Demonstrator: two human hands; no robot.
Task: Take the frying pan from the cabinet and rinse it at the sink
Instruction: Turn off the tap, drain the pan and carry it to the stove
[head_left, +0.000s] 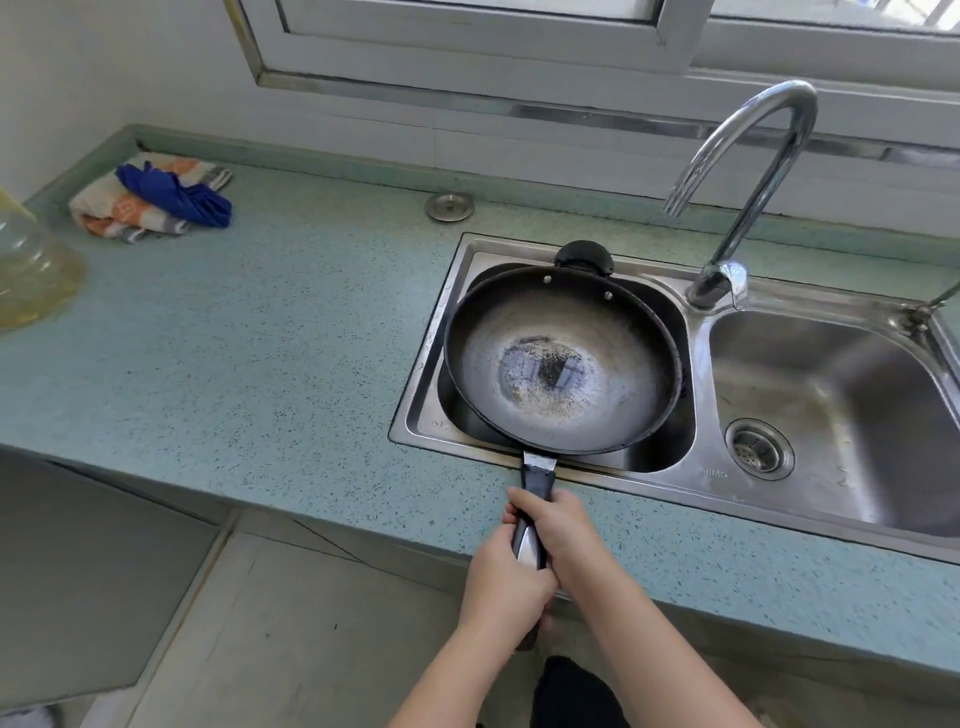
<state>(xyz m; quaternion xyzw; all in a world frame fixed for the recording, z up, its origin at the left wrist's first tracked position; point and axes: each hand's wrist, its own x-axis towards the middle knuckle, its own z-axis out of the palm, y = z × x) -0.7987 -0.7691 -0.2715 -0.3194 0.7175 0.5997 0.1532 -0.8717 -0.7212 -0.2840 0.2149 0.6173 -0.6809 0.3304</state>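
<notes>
Dark, worn steel: from the head view the frying pan (563, 364) sits over the left basin of the sink (831, 374), its long handle (535, 499) running straight back across the bench (260, 338) edge toward the person. Both hands wrap tight around that handle, the right hand (558, 530) nearer the pan, the left hand (506, 582) behind it. The tap (743, 171) spout ends beyond and right of the pan, with no water visible, so rinsing likely needs a shift rightward.

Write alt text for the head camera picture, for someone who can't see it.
Two hands, left hand and right hand, grip the long handle of a dark frying pan over the left basin of a steel double sink. The curved tap shows no water, and folded cloths lie on the green counter.
</notes>
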